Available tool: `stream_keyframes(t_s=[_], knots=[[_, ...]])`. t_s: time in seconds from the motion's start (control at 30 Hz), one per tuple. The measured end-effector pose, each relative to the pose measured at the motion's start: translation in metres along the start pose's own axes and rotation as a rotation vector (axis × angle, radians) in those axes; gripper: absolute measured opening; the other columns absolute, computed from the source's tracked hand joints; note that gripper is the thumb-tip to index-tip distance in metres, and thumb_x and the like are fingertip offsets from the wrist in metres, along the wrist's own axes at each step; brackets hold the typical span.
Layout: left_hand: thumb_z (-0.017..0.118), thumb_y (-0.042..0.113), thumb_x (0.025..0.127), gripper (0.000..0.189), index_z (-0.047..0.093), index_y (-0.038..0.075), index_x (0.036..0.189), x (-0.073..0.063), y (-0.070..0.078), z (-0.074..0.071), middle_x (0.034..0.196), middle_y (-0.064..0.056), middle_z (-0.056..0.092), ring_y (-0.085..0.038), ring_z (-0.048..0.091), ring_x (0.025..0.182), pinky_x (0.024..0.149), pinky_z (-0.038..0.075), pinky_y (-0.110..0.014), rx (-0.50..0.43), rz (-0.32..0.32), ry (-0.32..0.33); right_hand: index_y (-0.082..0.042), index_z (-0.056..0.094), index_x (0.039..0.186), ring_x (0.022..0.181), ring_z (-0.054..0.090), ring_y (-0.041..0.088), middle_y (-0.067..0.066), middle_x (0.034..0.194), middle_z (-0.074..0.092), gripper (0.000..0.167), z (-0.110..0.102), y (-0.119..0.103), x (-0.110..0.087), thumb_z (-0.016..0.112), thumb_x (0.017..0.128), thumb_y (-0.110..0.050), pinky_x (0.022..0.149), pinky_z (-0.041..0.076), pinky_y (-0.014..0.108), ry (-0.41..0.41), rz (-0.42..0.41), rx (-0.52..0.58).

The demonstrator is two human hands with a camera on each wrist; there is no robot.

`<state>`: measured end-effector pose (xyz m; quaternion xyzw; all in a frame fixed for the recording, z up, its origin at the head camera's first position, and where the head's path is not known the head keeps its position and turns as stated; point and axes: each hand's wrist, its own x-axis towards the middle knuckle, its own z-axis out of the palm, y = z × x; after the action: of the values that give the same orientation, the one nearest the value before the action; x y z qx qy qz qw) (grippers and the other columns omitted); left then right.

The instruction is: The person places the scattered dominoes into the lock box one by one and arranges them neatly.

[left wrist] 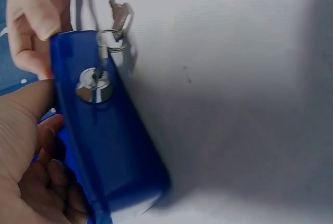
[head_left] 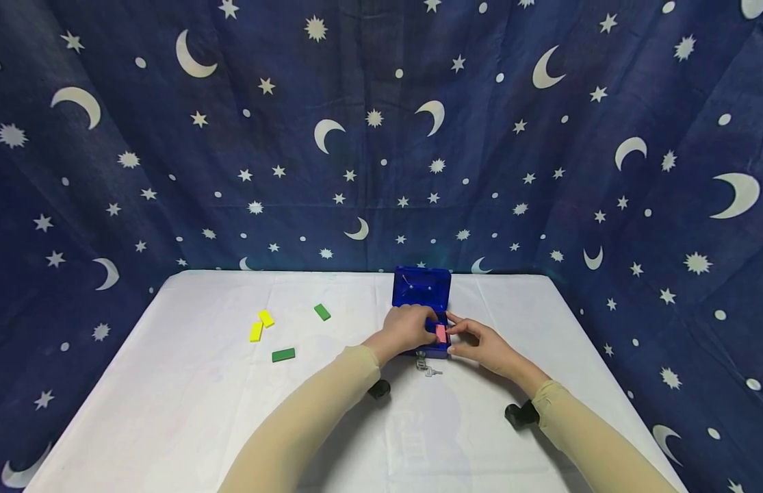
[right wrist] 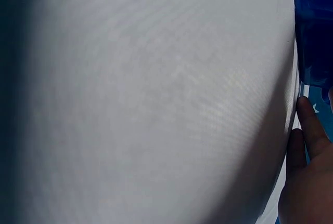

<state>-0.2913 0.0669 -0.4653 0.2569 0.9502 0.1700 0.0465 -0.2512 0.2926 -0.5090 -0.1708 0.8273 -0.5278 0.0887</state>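
Observation:
In the head view a small blue cash box (head_left: pixel 423 287) stands with its lid raised at the back. My left hand (head_left: pixel 408 327) reaches over the box with curled fingers inside, its thumb against a pink block (head_left: pixel 441 333) that it appears to pinch; the left wrist view hides that grip. From the other side my right hand (head_left: pixel 486 349) rests its thumb on the box's front right corner, with its fairly straight fingers at the right rim beside the block. A silver lock (left wrist: pixel 94 84) sits on the box front, with keys (left wrist: pixel 120 21) hanging from it.
Left of the box, two yellow blocks (head_left: pixel 261 325) lie close together on the white tablecloth (head_left: pixel 202 411). One green block (head_left: pixel 322 312) lies farther back, and another green block (head_left: pixel 283 355) nearer. A dark blue star-patterned curtain (head_left: pixel 369 171) hangs behind the table.

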Motion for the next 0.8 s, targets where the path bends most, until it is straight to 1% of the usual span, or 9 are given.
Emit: stream_keyframes(t_s=[0.07,0.17,0.23,0.3,0.4,0.5,0.6,0.73,0.8], knots=[[0.078,0.043,0.09,0.042,0.072,0.022,0.125,-0.002,-0.002,-0.004,0.119,0.002,0.072,-0.021,0.065,0.11,0.097,0.048,-0.044,-0.004,0.014,0.019,-0.009,0.066,0.121,0.151,0.027,0.032,0.005,0.162,0.037,0.033,0.0,0.0,0.0,0.079,0.092,-0.021,0.118,0.024,0.049,0.002,0.008,0.0],[0.079,0.045,0.089,0.044,0.072,0.022,0.125,-0.005,-0.006,-0.011,0.101,0.005,0.071,-0.016,0.063,0.093,0.085,0.05,-0.037,-0.009,0.031,0.054,-0.007,0.066,0.121,0.152,0.025,0.033,0.005,0.163,0.036,0.035,0.0,0.0,0.0,0.078,0.093,-0.022,0.118,0.023,0.051,0.001,0.012,0.0],[0.08,0.046,0.088,0.045,0.072,0.022,0.125,-0.008,-0.009,-0.016,0.089,0.008,0.065,-0.013,0.059,0.083,0.076,0.047,-0.033,-0.014,0.044,0.077,-0.006,0.065,0.122,0.152,0.025,0.033,0.006,0.163,0.035,0.035,0.001,0.0,0.0,0.078,0.093,-0.021,0.118,0.023,0.052,-0.001,0.007,0.001],[0.08,0.046,0.088,0.046,0.072,0.022,0.126,-0.012,-0.012,-0.022,0.082,0.009,0.06,-0.011,0.055,0.076,0.069,0.044,-0.03,-0.037,0.062,0.098,-0.005,0.064,0.123,0.152,0.024,0.033,0.006,0.163,0.035,0.035,0.001,0.0,0.0,0.077,0.094,-0.019,0.118,0.023,0.053,-0.005,-0.001,0.003],[0.08,0.046,0.087,0.048,0.071,0.021,0.128,-0.019,-0.016,-0.03,0.085,0.01,0.06,-0.01,0.055,0.078,0.071,0.045,-0.03,-0.075,0.091,0.126,-0.005,0.064,0.124,0.152,0.025,0.035,0.007,0.163,0.034,0.035,0.002,0.001,0.0,0.076,0.094,-0.018,0.118,0.022,0.055,-0.011,-0.009,0.009],[0.079,0.045,0.088,0.051,0.069,0.02,0.132,-0.027,-0.02,-0.039,0.095,0.008,0.064,-0.012,0.059,0.087,0.079,0.047,-0.034,-0.105,0.11,0.147,-0.005,0.064,0.124,0.152,0.025,0.036,0.006,0.163,0.034,0.035,0.002,0.001,0.0,0.076,0.094,-0.019,0.118,0.021,0.057,-0.014,-0.014,0.009],[0.078,0.045,0.09,0.053,0.067,0.02,0.135,-0.035,-0.024,-0.049,0.103,0.005,0.067,-0.015,0.061,0.095,0.086,0.048,-0.039,-0.122,0.114,0.159,-0.005,0.064,0.123,0.151,0.025,0.036,0.007,0.163,0.035,0.034,0.001,0.0,0.0,0.077,0.094,-0.019,0.118,0.022,0.057,-0.012,-0.021,0.006],[0.077,0.045,0.09,0.055,0.066,0.02,0.137,-0.041,-0.03,-0.058,0.108,0.003,0.069,-0.017,0.062,0.1,0.09,0.048,-0.041,-0.147,0.117,0.174,-0.006,0.065,0.121,0.151,0.027,0.036,0.009,0.163,0.035,0.033,0.001,-0.002,0.0,0.077,0.094,-0.019,0.117,0.023,0.056,-0.008,-0.03,0.0],[0.078,0.045,0.09,0.055,0.066,0.019,0.137,-0.044,-0.034,-0.06,0.108,0.002,0.069,-0.017,0.062,0.099,0.088,0.048,-0.041,-0.158,0.124,0.185,-0.007,0.065,0.12,0.15,0.027,0.036,0.009,0.162,0.035,0.032,0.001,-0.002,0.0,0.077,0.093,-0.019,0.117,0.024,0.056,-0.005,-0.033,-0.009]])
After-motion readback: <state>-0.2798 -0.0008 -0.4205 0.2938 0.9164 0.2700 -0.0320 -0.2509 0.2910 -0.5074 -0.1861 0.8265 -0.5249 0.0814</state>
